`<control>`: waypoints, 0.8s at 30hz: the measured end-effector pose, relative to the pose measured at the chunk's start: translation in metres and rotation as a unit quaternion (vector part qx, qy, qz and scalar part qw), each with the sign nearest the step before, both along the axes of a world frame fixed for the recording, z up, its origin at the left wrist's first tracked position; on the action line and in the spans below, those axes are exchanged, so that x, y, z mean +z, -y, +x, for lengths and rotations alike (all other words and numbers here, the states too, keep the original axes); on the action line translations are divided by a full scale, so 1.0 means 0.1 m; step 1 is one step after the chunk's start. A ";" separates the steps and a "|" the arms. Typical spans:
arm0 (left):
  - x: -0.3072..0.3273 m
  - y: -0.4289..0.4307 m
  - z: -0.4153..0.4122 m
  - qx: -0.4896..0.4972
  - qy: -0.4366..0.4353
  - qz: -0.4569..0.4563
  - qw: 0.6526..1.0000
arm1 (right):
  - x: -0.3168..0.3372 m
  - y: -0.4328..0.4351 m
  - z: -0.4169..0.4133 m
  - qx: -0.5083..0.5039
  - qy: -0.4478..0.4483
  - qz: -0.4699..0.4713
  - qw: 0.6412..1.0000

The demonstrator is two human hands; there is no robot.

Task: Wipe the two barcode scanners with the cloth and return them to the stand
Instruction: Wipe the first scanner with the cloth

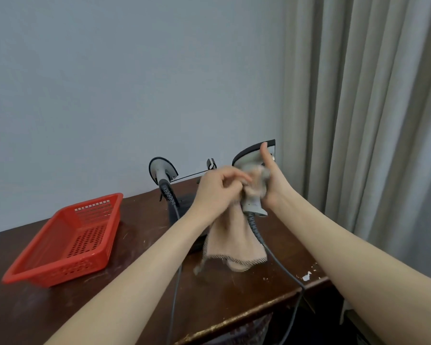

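My right hand (271, 180) holds a grey barcode scanner (253, 204) upright above the table, thumb raised along its black-rimmed head. My left hand (219, 186) grips a beige cloth (234, 242) and presses it against the scanner's neck; the rest of the cloth hangs down below. The scanner's grey cable (281, 265) runs down over the table's front edge. A second grey scanner (162, 170) sits on the stand at the back of the table, head up. The stand's empty black clip (211, 165) shows just behind my left hand.
A red plastic basket (67, 239) lies on the left of the dark wooden table (134, 277). The second scanner's cable (175, 270) crosses the table toward me. A beige curtain (358, 120) hangs at the right, a plain wall behind.
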State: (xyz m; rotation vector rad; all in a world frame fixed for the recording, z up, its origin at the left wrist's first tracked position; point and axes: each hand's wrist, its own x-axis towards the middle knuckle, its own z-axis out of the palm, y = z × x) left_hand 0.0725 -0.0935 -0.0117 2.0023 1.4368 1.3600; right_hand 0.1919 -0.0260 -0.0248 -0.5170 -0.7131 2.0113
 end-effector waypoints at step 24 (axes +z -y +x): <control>-0.26 0.00 0.21 0.040 0.108 -0.125 0.985 | 0.14 -0.03 -0.10 -0.084 0.029 -0.042 0.995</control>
